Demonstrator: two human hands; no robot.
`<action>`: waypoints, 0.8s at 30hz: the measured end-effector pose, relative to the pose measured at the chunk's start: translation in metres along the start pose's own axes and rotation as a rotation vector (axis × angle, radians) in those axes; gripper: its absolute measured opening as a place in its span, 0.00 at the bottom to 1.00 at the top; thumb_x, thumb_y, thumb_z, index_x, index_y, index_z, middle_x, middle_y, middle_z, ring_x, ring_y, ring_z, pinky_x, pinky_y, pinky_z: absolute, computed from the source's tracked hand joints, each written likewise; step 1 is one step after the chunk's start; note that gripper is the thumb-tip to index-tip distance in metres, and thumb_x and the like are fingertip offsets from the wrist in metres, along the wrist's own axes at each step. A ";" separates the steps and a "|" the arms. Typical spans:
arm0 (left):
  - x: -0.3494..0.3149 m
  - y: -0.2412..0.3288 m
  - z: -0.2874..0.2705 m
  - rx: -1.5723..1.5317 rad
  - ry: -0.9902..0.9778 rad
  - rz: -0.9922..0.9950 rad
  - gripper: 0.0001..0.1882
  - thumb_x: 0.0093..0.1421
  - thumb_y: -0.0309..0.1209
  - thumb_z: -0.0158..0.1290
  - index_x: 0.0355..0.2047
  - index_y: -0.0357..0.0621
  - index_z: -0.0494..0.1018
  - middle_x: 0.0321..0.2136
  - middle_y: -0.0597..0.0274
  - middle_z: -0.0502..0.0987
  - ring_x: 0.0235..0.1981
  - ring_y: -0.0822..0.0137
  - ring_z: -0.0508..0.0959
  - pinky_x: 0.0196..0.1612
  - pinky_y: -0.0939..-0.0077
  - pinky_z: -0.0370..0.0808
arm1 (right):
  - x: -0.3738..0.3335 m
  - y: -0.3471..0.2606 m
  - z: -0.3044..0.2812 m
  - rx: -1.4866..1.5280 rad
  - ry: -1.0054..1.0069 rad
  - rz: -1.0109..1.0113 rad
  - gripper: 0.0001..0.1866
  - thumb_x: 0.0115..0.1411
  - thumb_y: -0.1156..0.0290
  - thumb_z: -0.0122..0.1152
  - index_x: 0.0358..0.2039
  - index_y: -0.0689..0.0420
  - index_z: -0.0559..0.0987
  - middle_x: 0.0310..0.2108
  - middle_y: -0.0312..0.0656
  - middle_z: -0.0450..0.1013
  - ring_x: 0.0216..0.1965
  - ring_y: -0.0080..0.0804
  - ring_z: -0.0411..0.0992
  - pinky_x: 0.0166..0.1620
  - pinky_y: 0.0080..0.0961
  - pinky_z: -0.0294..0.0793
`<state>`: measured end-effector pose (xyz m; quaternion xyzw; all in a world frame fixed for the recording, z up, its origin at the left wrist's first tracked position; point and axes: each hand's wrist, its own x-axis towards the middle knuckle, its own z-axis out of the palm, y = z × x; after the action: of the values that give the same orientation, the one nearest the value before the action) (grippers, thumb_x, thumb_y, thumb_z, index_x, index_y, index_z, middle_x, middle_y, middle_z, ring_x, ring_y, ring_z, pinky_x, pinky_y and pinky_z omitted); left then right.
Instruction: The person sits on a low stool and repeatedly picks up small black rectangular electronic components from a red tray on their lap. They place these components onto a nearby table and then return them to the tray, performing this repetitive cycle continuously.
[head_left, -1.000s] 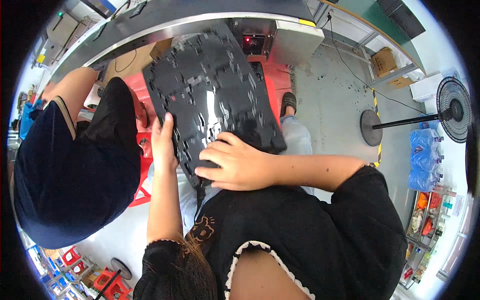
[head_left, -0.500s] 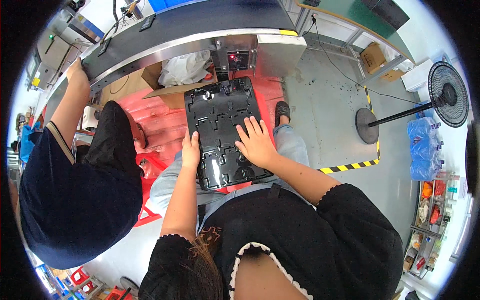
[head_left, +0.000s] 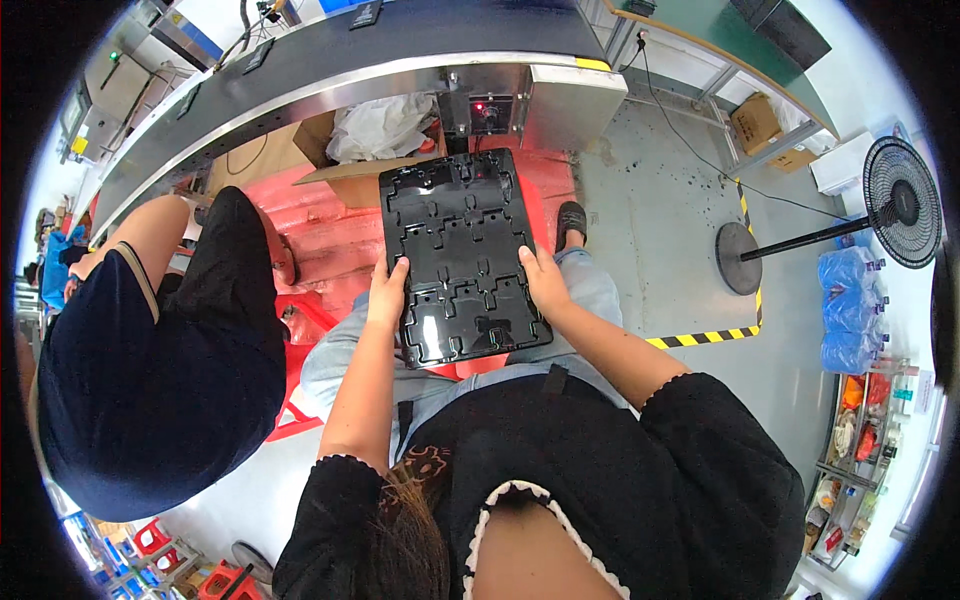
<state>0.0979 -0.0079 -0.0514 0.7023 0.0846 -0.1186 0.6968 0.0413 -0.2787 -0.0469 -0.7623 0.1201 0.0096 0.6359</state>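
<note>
fingers of the left hand (head_left: 387,298) and right hand (head_left: 547,286) clamp opposite edges of the tray (head_left: 463,258), over the lap (head_left: 340,362). gripping it looks done; it seems unfilled and is not yet let go. 1 tray or a stack, i cannot tell.

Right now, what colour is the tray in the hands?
The tray is shiny black, clearest in the head view.

Tray (head_left: 463,262) is glossy black. Shirt (head_left: 600,480) black, neckline trim (head_left: 517,486) white, motif (head_left: 427,460) brown. Jeans (head_left: 338,365) light blue. Co-worker's top (head_left: 150,390) navy, pale cuff stripe (head_left: 138,278). Belt (head_left: 430,38) black, end box (head_left: 572,108) silver-grey, yellow strip (head_left: 593,64). Sheeting (head_left: 325,240) red. Carton (head_left: 365,190) brown, bag (head_left: 380,128) white. Floor (head_left: 670,250) grey, tape (head_left: 708,338) diagonal yellow-black stripes. Fan (head_left: 903,200) black. Jugs (head_left: 848,312) blue.
</note>
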 end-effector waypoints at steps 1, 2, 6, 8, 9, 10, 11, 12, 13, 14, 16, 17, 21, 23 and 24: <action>-0.004 -0.009 -0.004 0.070 0.008 0.027 0.26 0.67 0.33 0.46 0.63 0.39 0.59 0.54 0.57 0.71 0.53 0.65 0.71 0.57 0.73 0.65 | -0.009 -0.005 0.001 -0.024 -0.009 -0.010 0.27 0.69 0.58 0.43 0.55 0.70 0.67 0.50 0.60 0.70 0.54 0.51 0.68 0.59 0.37 0.62; -0.007 -0.019 -0.009 0.138 0.018 0.066 0.26 0.67 0.33 0.46 0.63 0.39 0.59 0.54 0.57 0.71 0.54 0.65 0.70 0.58 0.73 0.64 | -0.013 -0.011 0.001 -0.048 -0.017 -0.032 0.26 0.69 0.58 0.42 0.54 0.70 0.67 0.49 0.60 0.71 0.53 0.51 0.69 0.59 0.36 0.63; -0.039 0.006 0.008 0.158 0.003 0.061 0.28 0.66 0.31 0.46 0.64 0.37 0.56 0.58 0.50 0.67 0.58 0.59 0.67 0.61 0.71 0.61 | -0.031 0.010 -0.003 -0.218 0.115 -0.112 0.26 0.68 0.56 0.44 0.51 0.69 0.70 0.46 0.60 0.73 0.52 0.53 0.70 0.56 0.37 0.65; -0.033 0.008 0.005 0.221 -0.040 0.062 0.31 0.65 0.32 0.47 0.65 0.34 0.52 0.61 0.45 0.62 0.62 0.58 0.62 0.63 0.71 0.57 | -0.024 0.004 -0.017 -0.282 0.029 -0.050 0.27 0.66 0.53 0.47 0.48 0.68 0.75 0.44 0.60 0.74 0.52 0.54 0.70 0.57 0.37 0.65; -0.029 0.019 0.000 0.338 -0.103 0.059 0.35 0.66 0.33 0.48 0.66 0.29 0.47 0.66 0.44 0.55 0.67 0.59 0.56 0.66 0.72 0.52 | -0.010 -0.024 -0.025 -0.578 -0.235 0.083 0.28 0.65 0.51 0.48 0.45 0.67 0.76 0.42 0.60 0.75 0.50 0.54 0.71 0.56 0.38 0.66; -0.023 0.026 -0.010 0.457 -0.125 0.035 0.37 0.64 0.34 0.51 0.66 0.30 0.47 0.65 0.41 0.56 0.67 0.56 0.56 0.67 0.71 0.52 | 0.005 -0.075 -0.035 -0.874 -0.516 0.214 0.28 0.63 0.49 0.50 0.42 0.67 0.78 0.40 0.59 0.76 0.49 0.54 0.72 0.55 0.39 0.67; -0.018 0.045 -0.018 0.523 -0.253 -0.002 0.37 0.63 0.34 0.53 0.65 0.29 0.49 0.64 0.40 0.58 0.66 0.54 0.58 0.66 0.68 0.54 | 0.018 -0.117 -0.049 -1.168 -0.796 0.361 0.29 0.62 0.48 0.51 0.39 0.66 0.80 0.38 0.58 0.77 0.47 0.54 0.73 0.54 0.40 0.68; -0.009 0.054 -0.025 0.646 -0.232 0.102 0.32 0.61 0.32 0.53 0.62 0.31 0.56 0.58 0.41 0.65 0.62 0.53 0.63 0.63 0.66 0.58 | 0.034 -0.139 -0.066 -1.264 -0.941 0.173 0.29 0.60 0.46 0.53 0.37 0.64 0.81 0.37 0.57 0.77 0.44 0.51 0.75 0.51 0.41 0.70; -0.003 0.065 -0.033 0.774 -0.205 0.200 0.27 0.60 0.30 0.54 0.58 0.34 0.64 0.51 0.43 0.72 0.57 0.51 0.69 0.61 0.63 0.63 | 0.054 -0.161 -0.080 -1.343 -1.088 -0.028 0.29 0.59 0.45 0.54 0.34 0.63 0.82 0.35 0.55 0.78 0.41 0.48 0.77 0.49 0.42 0.72; 0.005 0.094 -0.038 0.827 -0.161 0.314 0.23 0.61 0.30 0.54 0.55 0.34 0.67 0.48 0.46 0.74 0.54 0.55 0.72 0.58 0.65 0.65 | 0.076 -0.212 -0.075 -1.241 -1.024 0.057 0.25 0.58 0.48 0.56 0.33 0.61 0.82 0.35 0.53 0.78 0.36 0.42 0.78 0.42 0.40 0.75; 0.033 0.167 -0.039 0.680 -0.076 0.451 0.16 0.63 0.31 0.53 0.48 0.34 0.73 0.42 0.53 0.78 0.46 0.62 0.76 0.51 0.69 0.70 | 0.126 -0.266 -0.080 -0.791 -0.830 -0.501 0.14 0.58 0.59 0.61 0.34 0.58 0.81 0.32 0.45 0.78 0.35 0.38 0.76 0.40 0.34 0.75; 0.048 0.204 -0.035 0.498 -0.035 0.467 0.13 0.64 0.30 0.52 0.44 0.34 0.75 0.39 0.56 0.79 0.41 0.67 0.77 0.47 0.73 0.72 | 0.145 -0.292 -0.075 -0.762 -0.568 -0.679 0.12 0.57 0.62 0.63 0.35 0.58 0.80 0.32 0.42 0.77 0.34 0.34 0.75 0.40 0.31 0.74; 0.155 0.306 -0.020 0.614 0.203 0.942 0.12 0.61 0.28 0.54 0.45 0.41 0.77 0.35 0.59 0.78 0.32 0.73 0.75 0.41 0.76 0.73 | 0.288 -0.326 -0.065 -0.969 0.134 -1.123 0.27 0.54 0.61 0.65 0.53 0.55 0.74 0.55 0.49 0.69 0.55 0.43 0.69 0.57 0.34 0.68; 0.217 0.327 -0.024 0.939 0.210 1.050 0.23 0.55 0.30 0.59 0.53 0.49 0.74 0.48 0.51 0.75 0.46 0.62 0.76 0.50 0.69 0.71 | 0.347 -0.314 -0.062 -1.223 0.125 -0.937 0.41 0.50 0.61 0.67 0.64 0.53 0.63 0.64 0.53 0.58 0.64 0.45 0.60 0.64 0.35 0.59; 0.247 0.332 -0.038 1.001 0.203 1.095 0.30 0.52 0.32 0.61 0.57 0.55 0.69 0.55 0.49 0.69 0.53 0.58 0.71 0.56 0.67 0.67 | 0.353 -0.322 -0.051 -1.253 -0.037 -0.733 0.44 0.49 0.60 0.68 0.65 0.54 0.61 0.64 0.55 0.58 0.64 0.45 0.60 0.65 0.34 0.58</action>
<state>0.4310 0.0133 0.1970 0.8846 -0.2772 0.2861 0.2423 0.4399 -0.3363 0.2154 -0.9744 -0.1820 -0.1241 0.0441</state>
